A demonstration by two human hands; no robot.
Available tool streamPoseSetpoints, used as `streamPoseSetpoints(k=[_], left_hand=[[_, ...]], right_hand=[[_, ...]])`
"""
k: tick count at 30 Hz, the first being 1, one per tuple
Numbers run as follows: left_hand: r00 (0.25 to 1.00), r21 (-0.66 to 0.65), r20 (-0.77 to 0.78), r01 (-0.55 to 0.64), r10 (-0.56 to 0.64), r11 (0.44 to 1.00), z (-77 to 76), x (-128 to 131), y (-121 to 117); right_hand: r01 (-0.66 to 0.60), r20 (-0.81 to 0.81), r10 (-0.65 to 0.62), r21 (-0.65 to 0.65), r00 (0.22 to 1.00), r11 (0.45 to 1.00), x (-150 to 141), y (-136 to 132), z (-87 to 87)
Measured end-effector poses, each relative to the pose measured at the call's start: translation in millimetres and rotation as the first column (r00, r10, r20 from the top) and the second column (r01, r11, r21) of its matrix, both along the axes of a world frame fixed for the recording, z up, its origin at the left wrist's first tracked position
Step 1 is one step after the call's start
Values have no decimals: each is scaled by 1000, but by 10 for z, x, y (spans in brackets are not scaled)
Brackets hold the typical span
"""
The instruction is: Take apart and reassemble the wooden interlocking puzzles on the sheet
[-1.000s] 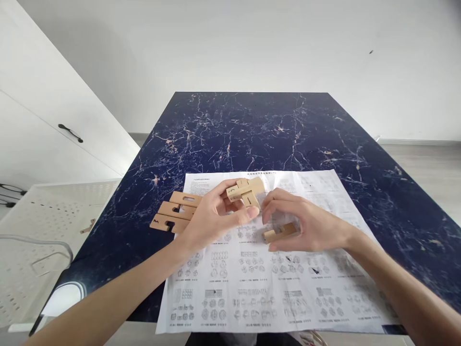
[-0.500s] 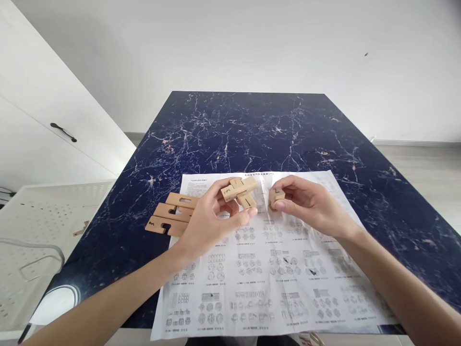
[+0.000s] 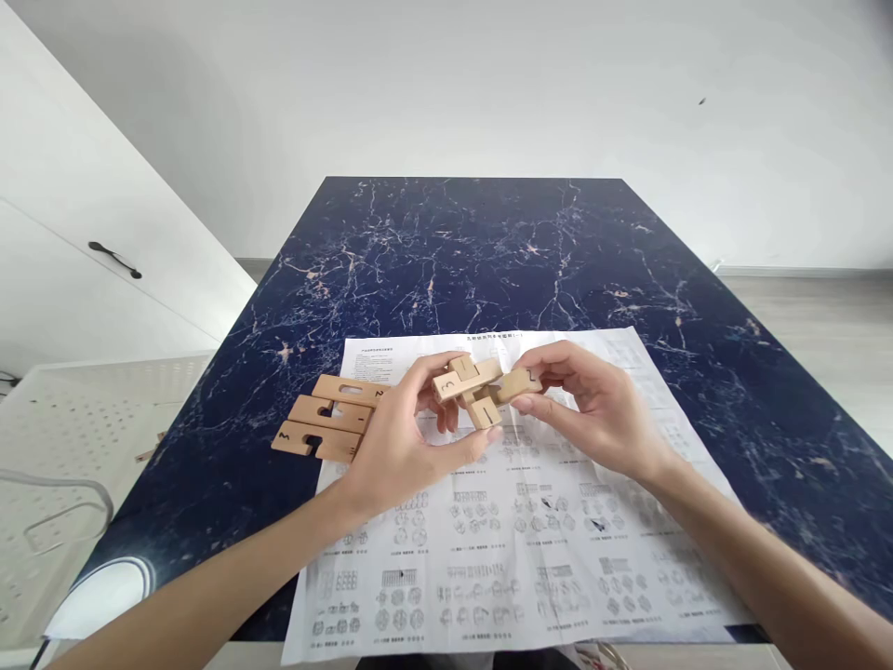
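My left hand (image 3: 401,423) pinches two crossed wooden puzzle pieces (image 3: 467,383), one marked 3 and the other 1. Between the thumb and fingers of my right hand (image 3: 593,405) is a third wooden puzzle piece (image 3: 520,381) marked 2. Its left end meets the right side of the crossed pair; I cannot tell whether it sits inside the gap there. Three flat notched wooden pieces (image 3: 325,416) lie beside my left wrist, one over the edge of the paper, their right ends partly hidden by the hand.
Beneath my hands a creased instruction sheet (image 3: 411,642) with printed diagrams covers the near part of the dark blue marbled table (image 3: 446,251). At left are a white perforated basket (image 3: 62,400), a round white object (image 3: 104,596) and a white cabinet (image 3: 104,167).
My right hand has moved left, bringing the piece marked 2 from apart to against the crossed pair. That piece has turned so more of its length shows.
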State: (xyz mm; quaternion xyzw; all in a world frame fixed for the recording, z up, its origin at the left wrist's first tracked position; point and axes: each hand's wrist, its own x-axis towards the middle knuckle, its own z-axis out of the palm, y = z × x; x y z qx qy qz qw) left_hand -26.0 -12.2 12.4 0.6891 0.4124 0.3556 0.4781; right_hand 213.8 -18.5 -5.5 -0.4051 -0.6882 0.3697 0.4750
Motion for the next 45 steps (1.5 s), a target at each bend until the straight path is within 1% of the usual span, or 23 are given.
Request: streamPoseSetpoints(k=[4, 8, 11, 14, 19, 24, 27, 33, 37, 39, 42, 45], left_hand=[[999, 84, -35, 7, -4, 996, -32, -9, 10], [998, 128, -51, 26, -20, 991, -44, -25, 21], [996, 164, -89, 37, -23, 986, -43, -28, 26], [988, 232, -155, 43, -7, 972, -47, -22, 30], [977, 297, -214, 70, -5, 952, -86, -35, 34], [967, 366, -250, 48, 48, 929, -125, -65, 38], [970, 347, -242, 80, 6, 935, -132, -70, 39], [976, 220, -206, 117, -71, 968, -133, -67, 32], [978, 205, -191, 126, -87, 971, -131, -62, 17], [979, 197, -188, 116, -79, 974, -122, -55, 11], [983, 160, -163, 105, -78, 982, -88, -40, 11], [985, 70, -97, 153, -146, 986, -32, -28, 24]], right_hand=[[43, 141, -59, 113, 988, 993, -27, -52, 9], [36, 233, -81, 191, 969, 981, -22, -64, 3], [34, 235, -81, 199, 969, 980, -17, -67, -3], [29, 231, -72, 183, 970, 983, -17, -72, -1], [18, 244, -67, 199, 967, 980, -32, -76, 19], [19, 266, -82, 232, 961, 973, -55, -92, 43], [-12, 284, -58, 239, 957, 971, -60, -110, 57], [-21, 293, -66, 285, 954, 958, -76, -136, 66], [-53, 306, -50, 319, 951, 946, -119, -163, 68], [-64, 293, -31, 309, 956, 949, -131, -168, 73], [-72, 228, 7, 278, 974, 958, -123, -155, 83], [-67, 185, 26, 219, 982, 973, -93, -126, 90]])
